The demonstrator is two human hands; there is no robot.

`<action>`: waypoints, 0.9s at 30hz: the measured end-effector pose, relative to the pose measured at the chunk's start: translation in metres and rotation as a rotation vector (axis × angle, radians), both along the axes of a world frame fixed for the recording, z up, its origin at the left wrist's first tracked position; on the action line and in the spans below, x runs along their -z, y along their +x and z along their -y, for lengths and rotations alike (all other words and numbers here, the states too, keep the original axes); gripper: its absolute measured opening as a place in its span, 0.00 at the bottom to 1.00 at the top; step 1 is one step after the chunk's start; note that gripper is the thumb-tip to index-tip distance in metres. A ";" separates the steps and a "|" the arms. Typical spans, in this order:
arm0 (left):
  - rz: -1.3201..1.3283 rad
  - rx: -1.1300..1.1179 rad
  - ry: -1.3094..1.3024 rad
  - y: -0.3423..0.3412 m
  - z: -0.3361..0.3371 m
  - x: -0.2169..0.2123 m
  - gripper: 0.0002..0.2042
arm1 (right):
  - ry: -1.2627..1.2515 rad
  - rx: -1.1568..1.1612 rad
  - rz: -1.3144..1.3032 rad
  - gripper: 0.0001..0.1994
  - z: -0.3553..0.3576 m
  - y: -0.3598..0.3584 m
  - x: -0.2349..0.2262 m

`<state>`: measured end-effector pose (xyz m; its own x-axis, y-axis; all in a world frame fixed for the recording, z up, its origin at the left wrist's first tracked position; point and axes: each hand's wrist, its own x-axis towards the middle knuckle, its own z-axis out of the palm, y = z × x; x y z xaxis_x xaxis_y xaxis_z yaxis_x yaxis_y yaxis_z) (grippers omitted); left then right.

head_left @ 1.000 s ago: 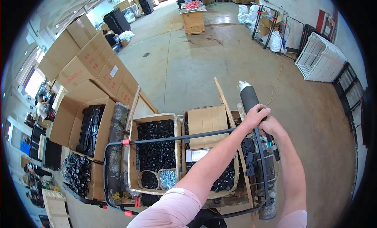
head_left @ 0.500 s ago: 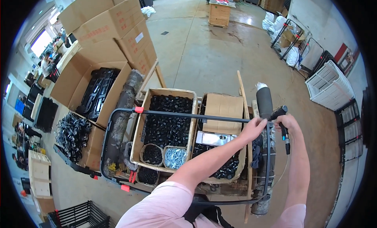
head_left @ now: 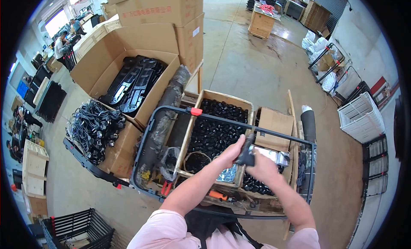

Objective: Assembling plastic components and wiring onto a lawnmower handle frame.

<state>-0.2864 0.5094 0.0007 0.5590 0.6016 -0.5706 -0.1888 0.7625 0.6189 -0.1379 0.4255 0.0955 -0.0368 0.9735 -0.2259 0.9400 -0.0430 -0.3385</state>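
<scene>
A black pistol-shaped power screwdriver is between my hands, over the middle of a black tubular frame with a red clip. My right hand is closed around the tool's grip and a little blurred. My left hand is right beside the tool, close under the frame's bar, with its fingers drawn together; what they pinch is hidden. Beneath them stand a wooden crate of black caps and a small basket of silvery screws, partly covered by my left arm and hand.
Flattened cardboard and a silvery metal box lie in the right-hand crate. Red-handled pliers and an orange-handled tool are near the front. At left are coiled black cables and a carton of black plastic parts.
Both hands and the screwdriver have moved left from the frame's far right corner to the middle of its bar. The view has shifted, so the carts and boxes appear further right.
</scene>
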 end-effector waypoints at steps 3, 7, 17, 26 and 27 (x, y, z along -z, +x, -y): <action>-0.251 -0.047 0.228 -0.083 0.002 0.031 0.31 | 0.067 -0.187 0.055 0.38 0.001 -0.079 0.044; -0.726 -0.120 0.453 -0.172 -0.008 0.036 0.31 | 0.138 -0.299 -0.010 0.43 -0.026 -0.162 0.084; -1.026 -0.137 0.577 -0.249 -0.064 0.081 0.34 | 0.116 -0.257 -0.006 0.37 -0.089 -0.250 0.140; -0.961 -0.184 0.618 -0.248 -0.073 0.092 0.33 | 0.081 -0.231 0.020 0.36 -0.098 -0.252 0.139; -0.946 -0.193 0.620 -0.247 -0.074 0.092 0.33 | 0.089 -0.236 0.028 0.35 -0.099 -0.252 0.139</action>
